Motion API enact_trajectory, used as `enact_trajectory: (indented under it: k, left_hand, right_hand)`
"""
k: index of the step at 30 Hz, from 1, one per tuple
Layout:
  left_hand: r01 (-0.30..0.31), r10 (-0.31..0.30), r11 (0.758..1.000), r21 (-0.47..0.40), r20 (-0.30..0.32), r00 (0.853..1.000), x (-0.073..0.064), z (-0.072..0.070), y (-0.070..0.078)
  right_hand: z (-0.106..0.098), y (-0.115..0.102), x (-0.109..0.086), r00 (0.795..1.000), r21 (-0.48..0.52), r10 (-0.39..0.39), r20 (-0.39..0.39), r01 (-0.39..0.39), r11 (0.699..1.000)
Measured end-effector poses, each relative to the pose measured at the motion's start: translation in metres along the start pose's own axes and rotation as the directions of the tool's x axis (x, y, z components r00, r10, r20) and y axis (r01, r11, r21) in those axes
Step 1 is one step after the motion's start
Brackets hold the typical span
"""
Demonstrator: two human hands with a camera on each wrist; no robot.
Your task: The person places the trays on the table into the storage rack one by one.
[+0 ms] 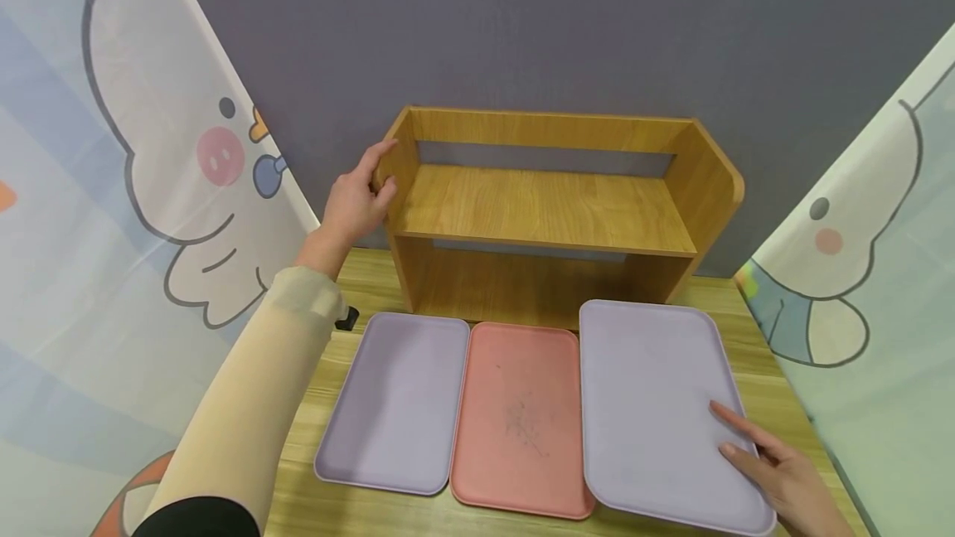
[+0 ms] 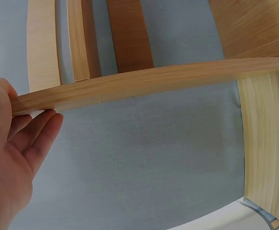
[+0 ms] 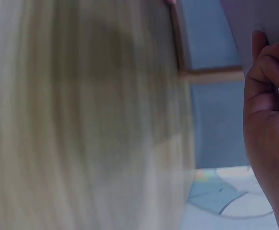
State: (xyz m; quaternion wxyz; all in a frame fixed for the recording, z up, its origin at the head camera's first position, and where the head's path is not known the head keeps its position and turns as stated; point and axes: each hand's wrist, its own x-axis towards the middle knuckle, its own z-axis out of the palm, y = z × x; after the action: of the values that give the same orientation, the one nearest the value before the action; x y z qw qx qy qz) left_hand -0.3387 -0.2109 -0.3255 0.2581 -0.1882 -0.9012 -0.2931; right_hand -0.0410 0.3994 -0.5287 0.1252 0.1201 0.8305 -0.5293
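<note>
At the frame's lower right, the right hand [image 1: 795,479] grips the edge of the lilac tray [image 1: 652,408]; it looks light, stiff, slickish, best held by the rim; left of centre, the left hand [image 1: 355,204] clasps the wooden shelf [image 1: 540,201].

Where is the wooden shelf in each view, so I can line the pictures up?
Head: the wooden shelf stands mid-picture, behind the trays, its left side held by the left hand.
Left wrist: one long shelf board crosses the upper half, with the slats above it.
Right wrist: only brown edges show, upper right of centre, blurred.
Shared landmark: the grey backdrop, visible in all three.
</note>
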Motion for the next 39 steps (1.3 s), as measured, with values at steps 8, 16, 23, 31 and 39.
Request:
enact_trajectory:
  k: [8,16,23,31,39]
  left_hand:
    - [-0.007,0.007,1.000,0.007,0.002,1.000,0.000,-0.001,0.000]
    - [-0.001,0.001,1.000,0.007,0.006,1.000,-0.001,0.001,-0.001]
    - [-0.006,0.006,1.000,0.003,0.005,1.000,-0.001,0.001,-0.001]
    - [-0.016,0.016,1.000,0.000,-0.010,1.000,-0.001,0.000,-0.002]
    - [-0.001,0.001,1.000,-0.002,0.008,1.000,-0.001,0.000,-0.003]
  right_hand:
    - [0.019,-0.032,-0.008,0.995,0.086,-0.101,-0.017,0.102,0.991]
    - [0.035,-0.063,-0.013,0.989,0.136,-0.148,-0.007,0.147,0.980]
    - [0.044,-0.085,-0.019,0.986,0.170,-0.170,0.003,0.167,0.971]
    - [0.054,-0.106,-0.028,0.973,0.234,-0.227,0.042,0.211,0.949]
    - [0.067,-0.130,-0.030,0.975,0.240,-0.223,0.020,0.212,0.947]
